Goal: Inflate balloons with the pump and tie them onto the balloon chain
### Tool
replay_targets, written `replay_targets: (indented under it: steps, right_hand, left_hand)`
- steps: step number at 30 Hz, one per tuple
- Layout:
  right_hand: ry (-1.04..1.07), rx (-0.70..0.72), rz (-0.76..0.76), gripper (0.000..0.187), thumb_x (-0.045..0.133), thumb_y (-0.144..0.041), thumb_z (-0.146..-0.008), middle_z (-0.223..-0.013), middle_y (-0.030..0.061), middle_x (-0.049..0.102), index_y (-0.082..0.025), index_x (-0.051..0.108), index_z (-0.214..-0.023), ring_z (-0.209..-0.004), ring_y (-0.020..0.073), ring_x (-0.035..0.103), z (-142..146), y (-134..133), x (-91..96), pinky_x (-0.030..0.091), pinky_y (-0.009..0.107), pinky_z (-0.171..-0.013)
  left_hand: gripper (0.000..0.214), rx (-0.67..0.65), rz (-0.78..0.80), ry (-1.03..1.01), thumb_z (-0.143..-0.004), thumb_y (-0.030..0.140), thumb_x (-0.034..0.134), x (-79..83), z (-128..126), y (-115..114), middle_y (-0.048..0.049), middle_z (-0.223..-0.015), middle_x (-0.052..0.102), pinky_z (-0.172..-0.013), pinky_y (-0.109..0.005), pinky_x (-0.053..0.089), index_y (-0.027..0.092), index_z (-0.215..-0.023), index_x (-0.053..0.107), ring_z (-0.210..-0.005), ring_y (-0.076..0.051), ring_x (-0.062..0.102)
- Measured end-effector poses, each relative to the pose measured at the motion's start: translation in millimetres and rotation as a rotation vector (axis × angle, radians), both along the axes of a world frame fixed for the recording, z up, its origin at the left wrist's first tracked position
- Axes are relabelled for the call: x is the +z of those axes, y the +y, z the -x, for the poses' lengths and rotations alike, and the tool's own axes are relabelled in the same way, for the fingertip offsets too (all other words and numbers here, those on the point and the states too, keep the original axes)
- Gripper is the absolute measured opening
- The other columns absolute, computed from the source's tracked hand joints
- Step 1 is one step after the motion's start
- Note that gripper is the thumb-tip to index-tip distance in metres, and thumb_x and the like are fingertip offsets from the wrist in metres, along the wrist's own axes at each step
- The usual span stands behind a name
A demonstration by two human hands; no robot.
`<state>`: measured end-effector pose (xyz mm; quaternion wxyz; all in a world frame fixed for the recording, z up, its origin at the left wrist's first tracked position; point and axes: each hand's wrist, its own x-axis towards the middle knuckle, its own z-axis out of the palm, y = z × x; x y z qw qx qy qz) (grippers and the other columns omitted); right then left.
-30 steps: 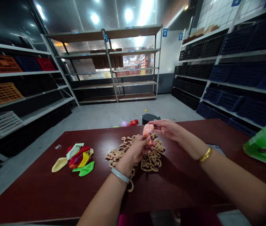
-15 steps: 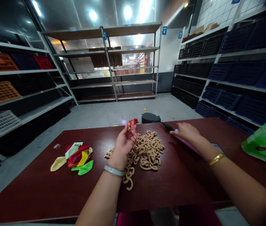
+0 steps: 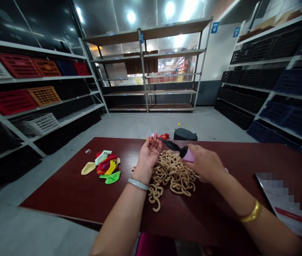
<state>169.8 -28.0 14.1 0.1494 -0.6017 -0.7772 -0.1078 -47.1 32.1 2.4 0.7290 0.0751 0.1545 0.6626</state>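
My left hand [image 3: 149, 153] is raised over the dark red table [image 3: 68, 188], fingers pinched on the neck of a small orange balloon [image 3: 151, 140]. My right hand [image 3: 204, 164] grips a pink hand pump [image 3: 188, 155], and the pump's black nozzle [image 3: 170, 144] points at the balloon neck, almost touching it. Under both hands lies a heap of tan curled pieces [image 3: 176, 172]. Left of the heap sits a small pile of flat coloured balloons [image 3: 105, 165].
A flat card or packet [image 3: 282, 199] lies on the table at the right. On the floor beyond the table are a black object [image 3: 185, 134] and a few balloons [image 3: 164, 136]. Metal shelves with crates [image 3: 20, 65] line both sides and the back.
My right hand has picked up the pump from the right side of the table and brought its nozzle to the balloon in my left hand. The view has turned left.
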Motion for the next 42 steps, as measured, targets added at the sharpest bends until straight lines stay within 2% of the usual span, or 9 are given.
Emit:
replay_targets:
  steps: [3, 7, 20, 27, 33, 38, 42]
  right_hand:
    - [0.013, 0.005, 0.031, 0.051, 0.051, -0.056, -0.082, -0.108, 0.0099, 0.065, -0.023, 0.050, -0.120, -0.093, 0.0259, 0.063, 13, -3, -8.7, 0.044, 0.032, -0.068]
    - [0.026, 0.015, 0.041, 0.048, 0.050, -0.056, -0.082, -0.104, 0.0082, 0.066, -0.025, 0.050, -0.119, -0.090, 0.0257, 0.064, 8, -1, -15.5, 0.043, 0.032, -0.065]
    - [0.068, 0.026, 0.083, 0.046, 0.055, -0.052, -0.080, -0.104, 0.0066, 0.065, -0.026, 0.051, -0.117, -0.091, 0.0253, 0.064, 4, -2, -14.3, 0.043, 0.032, -0.067]
    - [0.101, 0.046, 0.094, 0.059, 0.055, -0.054, -0.079, -0.107, 0.0079, 0.065, -0.026, 0.045, -0.130, -0.096, 0.0253, 0.063, 0, -2, -18.0, 0.044, 0.033, -0.073]
    - [0.106, 0.068, 0.079, 0.057, 0.057, -0.048, -0.078, -0.110, 0.0064, 0.065, -0.026, 0.046, -0.129, -0.095, 0.0251, 0.063, -9, -2, -21.2, 0.044, 0.033, -0.071]
    - [0.120, 0.075, 0.055, 0.053, 0.055, -0.052, -0.079, -0.112, 0.0066, 0.065, -0.026, 0.049, -0.125, -0.095, 0.0253, 0.063, -10, -3, -20.5, 0.045, 0.034, -0.070]
    - [0.123, 0.070, 0.041, 0.055, 0.057, -0.049, -0.079, -0.113, 0.0074, 0.064, -0.026, 0.048, -0.127, -0.094, 0.0249, 0.063, -8, -4, -18.3, 0.045, 0.033, -0.072]
  left_hand:
    - [0.021, 0.051, -0.025, 0.071, -0.090, 0.027, 0.053, -2.5, -5, 0, -0.0081, -0.093, 0.072, -0.084, -0.034, 0.052, 0.013, -0.077, 0.061, -0.087, -0.019, 0.068]
    - [0.021, 0.053, -0.118, 0.172, -0.088, 0.030, 0.057, -5.6, -16, -2, -0.0081, -0.092, 0.071, -0.084, -0.032, 0.051, 0.014, -0.076, 0.060, -0.087, -0.019, 0.068]
    - [0.020, 0.119, -0.243, 0.377, -0.081, 0.034, 0.065, -16.0, -40, -12, -0.0086, -0.094, 0.071, -0.090, -0.036, 0.046, 0.016, -0.084, 0.059, -0.091, -0.019, 0.067]
    - [0.019, 0.193, -0.272, 0.441, -0.080, 0.032, 0.066, -16.1, -52, -22, -0.0091, -0.093, 0.072, -0.093, -0.037, 0.045, 0.016, -0.085, 0.058, -0.091, -0.020, 0.067]
    - [0.023, 0.077, -0.236, 0.469, -0.079, 0.036, 0.067, -20.4, -62, -28, -0.0107, -0.093, 0.072, -0.092, -0.038, 0.045, 0.016, -0.080, 0.057, -0.098, -0.023, 0.066]
    - [0.025, -0.027, -0.174, 0.488, -0.078, 0.038, 0.067, -21.0, -65, -33, -0.0120, -0.098, 0.072, -0.091, -0.036, 0.046, 0.014, -0.083, 0.062, -0.106, -0.024, 0.063]
    - [0.020, -0.048, -0.196, 0.502, -0.078, 0.030, 0.067, -15.1, -59, -31, -0.0124, -0.108, 0.069, -0.093, -0.034, 0.046, 0.013, -0.089, 0.066, -0.113, -0.024, 0.059]
